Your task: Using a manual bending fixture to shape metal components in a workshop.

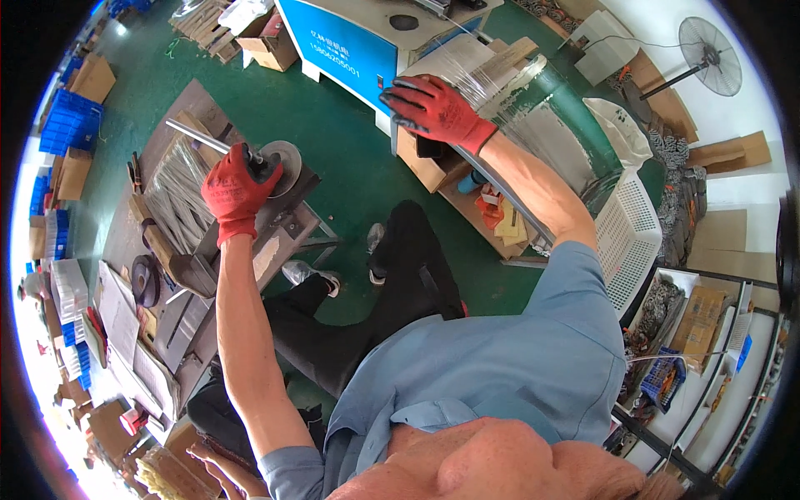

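Observation:
My left hand [237, 185], in a red glove with black fingertips, is closed at the end of a thin metal rod [196, 135] above the workbench at left. Right beside its fingers is a round grey disc [286, 169]; the glove hides how rod and disc meet. A bundle of thin grey metal strips [177, 196] lies on the bench next to that wrist. My right hand [437, 110], gloved the same way, reaches forward with fingers stretched out, near a small switch [381, 82] on the blue panel [342, 54] of a machine. Nothing shows in it.
At right, a table wrapped in clear film [533, 108] stands over a wooden shelf [483, 212] with a blue bottle and yellow papers. A white perforated basket [629, 242] sits beside my right arm. A standing fan [708, 57] and blue crates [71, 122] are farther off.

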